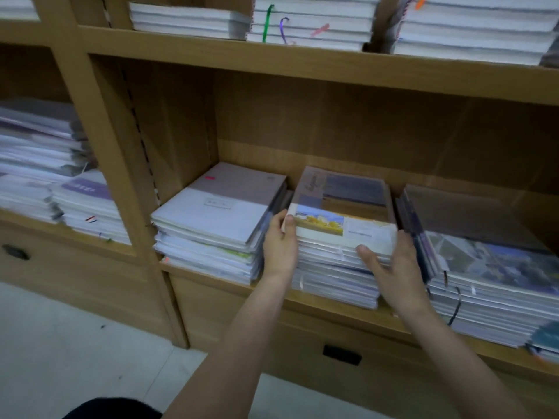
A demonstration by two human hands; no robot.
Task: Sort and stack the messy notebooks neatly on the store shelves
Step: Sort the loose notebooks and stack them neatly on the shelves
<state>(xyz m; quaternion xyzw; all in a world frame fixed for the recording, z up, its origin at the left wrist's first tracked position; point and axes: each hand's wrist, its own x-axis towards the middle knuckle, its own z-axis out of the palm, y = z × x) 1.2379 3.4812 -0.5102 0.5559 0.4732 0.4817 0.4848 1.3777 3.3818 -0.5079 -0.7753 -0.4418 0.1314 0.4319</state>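
Both hands, left (279, 246) and right (390, 267), spread flat against the middle notebook stack (338, 255) sides; cover writing too blurred to read.

Centre frame: left hand (279, 243) and right hand (390, 267) flank the middle notebook stack (338, 267) on the tan wooden shelf (211, 275).

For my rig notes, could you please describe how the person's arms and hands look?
Both forearms are bare, with no sleeves in view. The left hand and right hand wear no gloves, and no rings, watch or bracelets show. Slight blur hides finer details.
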